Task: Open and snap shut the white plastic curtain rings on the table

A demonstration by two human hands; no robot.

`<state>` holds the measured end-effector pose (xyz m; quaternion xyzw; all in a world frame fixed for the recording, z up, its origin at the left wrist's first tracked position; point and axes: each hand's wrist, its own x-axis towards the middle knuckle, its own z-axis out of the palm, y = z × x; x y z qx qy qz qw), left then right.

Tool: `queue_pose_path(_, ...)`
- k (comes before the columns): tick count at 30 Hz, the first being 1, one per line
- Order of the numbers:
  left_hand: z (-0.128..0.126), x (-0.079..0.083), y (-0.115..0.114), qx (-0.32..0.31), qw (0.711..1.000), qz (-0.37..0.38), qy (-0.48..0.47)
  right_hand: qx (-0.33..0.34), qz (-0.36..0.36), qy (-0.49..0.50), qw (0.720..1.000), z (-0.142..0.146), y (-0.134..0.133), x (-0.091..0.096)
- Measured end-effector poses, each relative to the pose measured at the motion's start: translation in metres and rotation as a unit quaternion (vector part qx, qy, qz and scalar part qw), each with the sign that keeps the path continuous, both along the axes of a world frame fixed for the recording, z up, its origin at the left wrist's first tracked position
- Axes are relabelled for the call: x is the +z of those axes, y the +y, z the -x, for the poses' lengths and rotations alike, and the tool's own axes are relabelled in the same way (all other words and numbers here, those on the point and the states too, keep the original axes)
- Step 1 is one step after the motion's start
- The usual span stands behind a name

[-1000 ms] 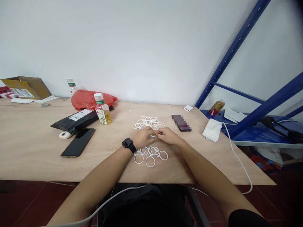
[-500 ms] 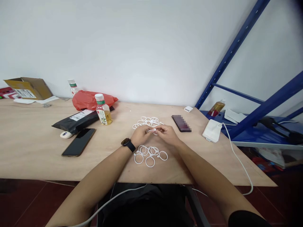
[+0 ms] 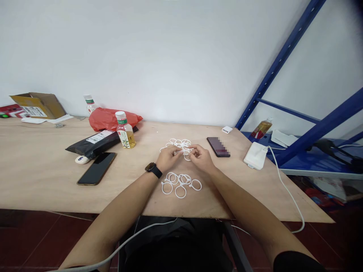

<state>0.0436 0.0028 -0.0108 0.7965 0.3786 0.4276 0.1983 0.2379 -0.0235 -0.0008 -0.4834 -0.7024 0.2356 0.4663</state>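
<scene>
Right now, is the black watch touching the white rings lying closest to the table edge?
Apart. The head view shows plywood tabletop between the black smartwatch and the lower pile of white plastic rings.

On the counter [image 3: 42,162], a heap of plastic rings [image 3: 179,144] lies at twelve o'clock from a smaller ring cluster [image 3: 180,184], with a phone [image 3: 96,173] at nine and another phone [image 3: 218,147] at two.

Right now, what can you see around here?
wooden table: one, tan, under everything
plastic rings: many, white, table middle
smartphone: one, black, left of rings
second phone: one, dark, right of rings
drink bottle: one, yellow, left of rings
plastic bag: one, red, behind that bottle
metal rack: one, blue, far right
wristwatch: one, black, left wrist
left hand: one, bare, at rings
right hand: one, bare, at rings
</scene>
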Motion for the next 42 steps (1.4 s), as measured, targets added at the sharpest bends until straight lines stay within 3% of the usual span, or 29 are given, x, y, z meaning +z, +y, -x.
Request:
queue_pose_path(2, 0.008, -0.003, 0.008, 0.054, 0.998, -0.017, 0.027, 0.012, 0.015, -0.015, 1.000, -0.001, -0.001, 0.001)
queue_pose_path(5, 0.017, -0.011, 0.019, 0.099, 0.992, -0.004, 0.082, 0.104, 0.070, -0.081, 0.989, 0.003, -0.005, 0.001)
queue_pose_path(8, 0.021, -0.015, 0.023, 0.092, 0.991, 0.003, 0.096, 0.196, 0.107, -0.153, 0.963, 0.012, -0.012, 0.002)
queue_pose_path(15, 0.015, -0.006, 0.013, 0.045, 0.997, -0.015, 0.068, 0.280, 0.033, -0.255, 0.925, 0.028, -0.018, 0.005)
queue_pose_path(23, 0.012, -0.003, 0.009, 0.022, 0.997, -0.022, 0.072, 0.189, 0.043, -0.272, 0.943, 0.017, -0.010, 0.000)
queue_pose_path(30, 0.011, -0.001, 0.006, 0.018, 0.996, -0.017, 0.080, 0.232, 0.135, -0.214, 0.939, 0.003, -0.006, -0.001)
queue_pose_path(34, 0.010, -0.001, 0.004, -0.002, 0.997, -0.015, 0.077, 0.174, 0.131, -0.187, 0.958, 0.002, 0.000, -0.006)
queue_pose_path(39, 0.006, 0.004, -0.007, -0.036, 0.996, -0.047, 0.065, 0.059, 0.148, -0.076, 0.984, 0.003, 0.010, -0.013)
queue_pose_path(42, 0.003, 0.008, -0.013, -0.071, 0.992, -0.063, 0.086, 0.054, 0.180, -0.007, 0.982, 0.004, 0.014, -0.019)
